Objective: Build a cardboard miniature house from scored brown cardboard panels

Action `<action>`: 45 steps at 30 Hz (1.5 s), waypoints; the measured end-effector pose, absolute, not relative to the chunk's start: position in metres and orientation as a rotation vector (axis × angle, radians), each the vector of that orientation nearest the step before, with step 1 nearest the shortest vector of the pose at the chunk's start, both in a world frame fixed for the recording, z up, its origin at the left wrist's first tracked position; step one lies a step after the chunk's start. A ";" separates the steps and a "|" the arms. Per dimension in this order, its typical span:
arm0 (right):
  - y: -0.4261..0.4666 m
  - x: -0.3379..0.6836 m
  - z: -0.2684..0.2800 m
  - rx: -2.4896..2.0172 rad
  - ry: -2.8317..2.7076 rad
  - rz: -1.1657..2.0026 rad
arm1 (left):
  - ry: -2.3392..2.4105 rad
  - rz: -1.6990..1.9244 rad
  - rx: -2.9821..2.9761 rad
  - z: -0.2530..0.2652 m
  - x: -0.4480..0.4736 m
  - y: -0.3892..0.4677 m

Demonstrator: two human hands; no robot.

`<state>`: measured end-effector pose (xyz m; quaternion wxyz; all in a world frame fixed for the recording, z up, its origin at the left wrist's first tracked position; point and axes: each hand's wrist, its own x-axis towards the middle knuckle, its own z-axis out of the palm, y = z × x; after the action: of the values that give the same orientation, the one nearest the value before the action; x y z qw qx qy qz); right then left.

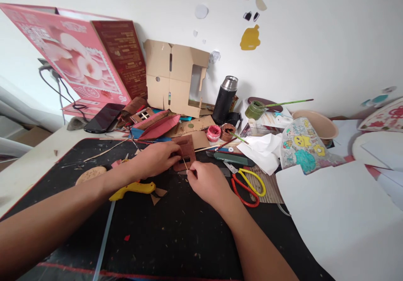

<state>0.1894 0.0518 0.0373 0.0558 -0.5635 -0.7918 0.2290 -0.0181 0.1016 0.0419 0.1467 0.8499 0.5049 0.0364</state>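
A small brown-painted cardboard piece (188, 145) with a dark rectangular cut-out lies near the back of the black mat (189, 230). My left hand (159, 158) is closed at its left side, fingers bent over the cardboard and the thumb beside the cut-out. Between the thumb and fingers of my right hand (210, 184) is a thin wooden stick (185, 163), slanting across the cut-out. Under my left wrist lies a yellow hot glue gun (135, 188), with a long translucent glue stick (105, 239) running toward me. Scissors (248, 186) with red and yellow handles rest right of my right hand.
Behind stand a black thermos (225, 100), a cut cardboard sheet (170, 75) and a pink box (85, 58). Paint jars (214, 133), a green utility knife (233, 159) and crumpled tissue (262, 151) lie close by. White paper (340, 218) covers the right side; a phone (103, 118) lies back left.
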 end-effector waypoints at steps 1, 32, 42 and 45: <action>0.052 0.190 0.038 -1.705 -2.406 0.700 | 1.450 0.102 2.442 0.042 -0.018 0.102; 0.049 0.190 0.042 -1.535 -2.474 0.650 | 0.958 0.360 2.695 0.059 -0.033 0.083; 0.049 0.190 0.042 -1.486 -2.405 0.748 | 0.975 0.375 2.666 0.058 -0.037 0.076; 0.048 0.190 0.042 -1.454 -2.393 0.757 | 0.988 0.375 2.651 0.059 -0.037 0.074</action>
<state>0.1899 0.0483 0.0423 0.1204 -0.4976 -0.8190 0.2591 -0.0368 0.0743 0.0586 0.1434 0.9193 0.3425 0.1302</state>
